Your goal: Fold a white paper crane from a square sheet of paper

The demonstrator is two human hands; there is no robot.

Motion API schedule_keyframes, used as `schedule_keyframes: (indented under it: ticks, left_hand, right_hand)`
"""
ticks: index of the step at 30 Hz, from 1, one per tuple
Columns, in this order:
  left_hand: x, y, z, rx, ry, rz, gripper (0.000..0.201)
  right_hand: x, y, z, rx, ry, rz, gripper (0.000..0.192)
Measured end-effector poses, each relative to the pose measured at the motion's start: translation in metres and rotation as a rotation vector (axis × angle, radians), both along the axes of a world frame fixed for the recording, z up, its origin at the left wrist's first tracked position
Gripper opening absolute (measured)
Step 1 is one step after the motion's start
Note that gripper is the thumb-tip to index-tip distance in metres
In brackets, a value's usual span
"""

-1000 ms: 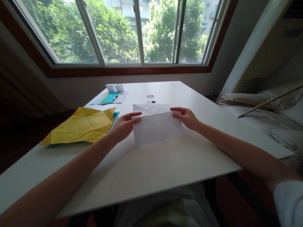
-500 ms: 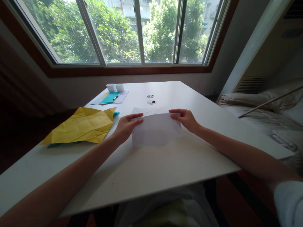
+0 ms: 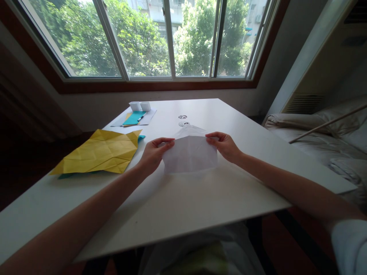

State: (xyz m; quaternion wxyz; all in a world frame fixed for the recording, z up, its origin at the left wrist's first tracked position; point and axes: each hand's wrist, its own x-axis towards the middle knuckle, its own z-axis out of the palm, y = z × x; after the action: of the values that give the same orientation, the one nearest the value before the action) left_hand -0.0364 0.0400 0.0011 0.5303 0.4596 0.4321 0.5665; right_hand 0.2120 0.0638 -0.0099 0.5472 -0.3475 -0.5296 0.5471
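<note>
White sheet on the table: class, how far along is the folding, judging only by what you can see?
Done: the white sheet already shows creases, its top folded to a point. In hand: the left hand and right hand each pinch an upper corner, with the bottom edge resting on the table. Left: it has no finished form yet. The creased yellow sheet lies untouched nearby.
</note>
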Motion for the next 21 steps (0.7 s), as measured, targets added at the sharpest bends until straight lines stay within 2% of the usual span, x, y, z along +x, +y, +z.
schedule_keyframes:
  ticks: [4,8,10,12,16,21]
  left_hand:
    - [-0.0021,0.0030,-0.0038,0.095,0.085,-0.017,0.030]
    - [-0.0049,0.0046,-0.0041,0.253,0.338,0.154,0.027]
    - [-0.0055,0.0037,-0.0027,0.279,0.424,0.188,0.026]
    - [-0.0058,0.0024,-0.0015,0.282,0.455,0.167,0.027]
    - [-0.0061,0.0008,-0.0012,0.293,0.485,0.156,0.028]
    - [-0.0066,0.0017,-0.0030,0.303,0.432,0.075,0.022]
  right_hand:
    - [0.0005,0.0014,0.0006,0.038,-0.021,-0.042,0.023]
    - [0.0021,-0.0009,0.0032,0.091,-0.076,-0.042,0.031]
    - [0.0023,-0.0026,0.0039,0.112,-0.101,-0.031,0.038]
    - [0.0021,-0.0038,0.0036,0.131,-0.129,-0.034,0.039]
    - [0.0013,-0.0038,0.0013,0.176,-0.183,-0.062,0.028]
    - [0.0003,-0.0031,0.0013,0.270,-0.244,-0.090,0.023]
